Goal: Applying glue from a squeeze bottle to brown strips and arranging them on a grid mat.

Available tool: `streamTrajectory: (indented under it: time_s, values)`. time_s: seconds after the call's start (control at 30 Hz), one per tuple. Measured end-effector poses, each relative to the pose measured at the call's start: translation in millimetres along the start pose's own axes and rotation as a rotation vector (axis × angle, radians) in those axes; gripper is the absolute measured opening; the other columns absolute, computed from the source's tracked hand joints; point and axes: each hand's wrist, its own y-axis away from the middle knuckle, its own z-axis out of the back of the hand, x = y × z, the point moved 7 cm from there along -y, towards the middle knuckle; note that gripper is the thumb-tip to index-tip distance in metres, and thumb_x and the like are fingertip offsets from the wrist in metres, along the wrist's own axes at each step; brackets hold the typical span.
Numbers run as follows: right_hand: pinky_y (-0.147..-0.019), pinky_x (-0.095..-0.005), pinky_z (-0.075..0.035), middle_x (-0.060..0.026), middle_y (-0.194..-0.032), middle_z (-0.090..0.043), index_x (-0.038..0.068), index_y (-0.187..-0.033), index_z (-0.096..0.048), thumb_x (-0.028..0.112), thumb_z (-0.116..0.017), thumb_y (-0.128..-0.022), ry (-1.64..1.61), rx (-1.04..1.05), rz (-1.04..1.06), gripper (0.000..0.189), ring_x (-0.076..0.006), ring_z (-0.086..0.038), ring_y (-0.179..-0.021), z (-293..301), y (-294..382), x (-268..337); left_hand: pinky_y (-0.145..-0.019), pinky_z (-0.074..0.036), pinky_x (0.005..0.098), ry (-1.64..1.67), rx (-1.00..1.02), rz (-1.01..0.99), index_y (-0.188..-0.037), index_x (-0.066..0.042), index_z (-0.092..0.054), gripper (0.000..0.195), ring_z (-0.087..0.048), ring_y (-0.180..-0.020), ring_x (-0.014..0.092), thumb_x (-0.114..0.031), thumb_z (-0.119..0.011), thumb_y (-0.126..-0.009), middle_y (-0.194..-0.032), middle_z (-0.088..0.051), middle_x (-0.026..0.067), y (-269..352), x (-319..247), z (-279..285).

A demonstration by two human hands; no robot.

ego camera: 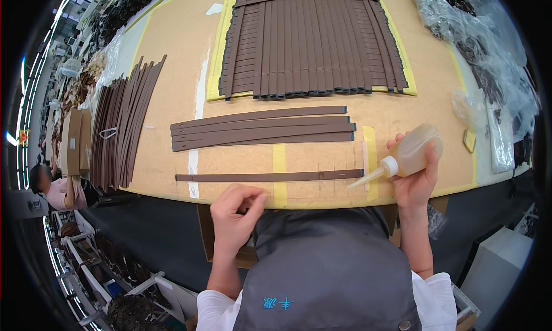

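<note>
My right hand (416,176) is closed around a translucent squeeze bottle (416,150) of yellowish liquid. Its pointed nozzle tilts down to the left, near the right end of a single brown strap (258,176) lying across the table. Just below that strap, at its middle, is my left hand (239,210), thumb and index fingertips together; whether something thin is between them cannot be told. Beyond the single strap lies a small group of brown straps (263,130) with dark right ends, some showing slots at the left.
Many brown straps (297,46) lie crosswise on a yellow-edged board at the back. Another strap bundle (125,124) sits at left, with a white loop on it. Plastic bags (478,42) and a small yellow block (469,140) are at right. At far left, a person (64,191) holds cardboard boxes (75,142).
</note>
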Motion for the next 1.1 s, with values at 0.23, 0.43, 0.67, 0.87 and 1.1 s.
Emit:
streamTrajectory:
  time_s: [0.23, 0.43, 0.67, 0.87, 1.1]
  values:
    - [-0.088, -0.0456, -0.053, -0.0168, -0.110, -0.060, 0.003, -0.122, -0.048, 0.046, -0.059, -0.092, -0.116, -0.014, 0.092, 0.054, -0.0330, -0.062, -0.104, -5, -1, 18, -0.076, -0.044, 0.0349, -0.116, 0.352, -0.252, -0.085, -0.004, -0.064, 0.019, -0.049, -0.086, 0.026, -0.008, -0.077, -0.071, -0.083, -0.055, 0.0065, -52, -38, -70]
    - [-0.091, -0.0434, -0.052, -0.0173, -0.112, -0.059, 0.003, -0.125, -0.047, 0.045, -0.060, -0.091, 0.019, -0.070, 0.107, 0.056, -0.0331, -0.062, -0.106, 14, 9, 33, -0.073, -0.043, 0.0338, -0.114, 0.463, -0.353, -0.079, -0.005, -0.061, 0.021, -0.048, -0.082, 0.025, -0.009, -0.078, -0.069, -0.080, -0.054, 0.0050, -59, -36, -79]
    - [-0.095, -0.0422, -0.050, -0.0183, -0.116, -0.058, 0.000, -0.129, -0.044, 0.041, -0.061, -0.091, 0.212, -0.135, 0.220, 0.058, -0.0330, -0.061, -0.109, 19, 11, 36, -0.066, -0.043, 0.0320, -0.035, 0.291, -0.470, -0.077, -0.006, -0.061, 0.025, -0.050, -0.073, 0.022, -0.003, -0.081, -0.061, -0.077, -0.059, 0.0043, -56, -32, -68]
    - [-0.095, -0.0428, -0.050, -0.0185, -0.116, -0.058, -0.001, -0.129, -0.044, 0.039, -0.062, -0.091, 0.232, -0.141, 0.251, 0.058, -0.0333, -0.061, -0.109, 15, 11, 36, -0.065, -0.043, 0.0304, -0.006, 0.269, -0.446, -0.078, -0.005, -0.063, 0.026, -0.052, -0.073, 0.021, -0.003, -0.081, -0.059, -0.077, -0.061, 0.0043, -56, -25, -64]
    - [-0.094, -0.0427, -0.051, -0.0186, -0.116, -0.058, -0.002, -0.128, -0.045, 0.037, -0.063, -0.090, 0.254, -0.165, 0.285, 0.058, -0.0333, -0.062, -0.108, 13, 13, 38, -0.067, -0.043, 0.0314, 0.017, 0.251, -0.468, -0.078, -0.005, -0.063, 0.026, -0.052, -0.073, 0.022, -0.003, -0.080, -0.059, -0.078, -0.062, 0.0049, -56, -26, -63]
